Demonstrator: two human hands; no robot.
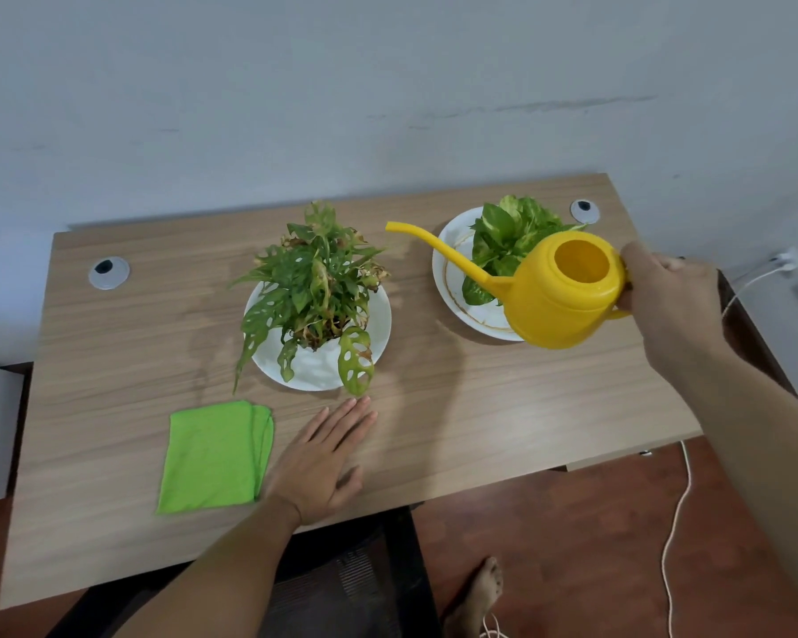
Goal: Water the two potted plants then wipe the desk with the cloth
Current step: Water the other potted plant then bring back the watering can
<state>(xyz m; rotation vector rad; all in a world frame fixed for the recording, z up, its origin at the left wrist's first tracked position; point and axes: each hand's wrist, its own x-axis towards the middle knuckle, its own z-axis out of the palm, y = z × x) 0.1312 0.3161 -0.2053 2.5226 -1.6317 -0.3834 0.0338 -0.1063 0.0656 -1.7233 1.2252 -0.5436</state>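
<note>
Fingers of the right hand [669, 292] are curled tight around the handle of the yellow watering can [565, 297]. The handle is hidden under the hand, so only the back of the fist shows. The can hangs in the air, held about level, with no water coming out.

The can looks like hard, smooth plastic. It will not bend or squash. Empty, it should be light. With water inside it would be heavier and the water would slosh, but the frame does not show how full it is. The handle is the right place to hold it, because the round body is slick and too fat for one hand.

Out from the fist, the long thin spout [438, 250] points away, toward the leafy plant with holes in its leaves [316, 292]. That plant sits on a white plate [378, 333]. The spout tip is in the gap between the two plants, not over any soil yet. Right under and behind the can is the second plant [510, 241] on its own plate [448, 278]. The can hides part of it.

Farther off, on the near side of the desk [526, 398], the left hand [323, 458] lies flat with fingers spread, holding nothing. Just past it lies the green cloth [215, 455], folded and soft. It should be floppy and easy to pinch up anywhere.
</note>
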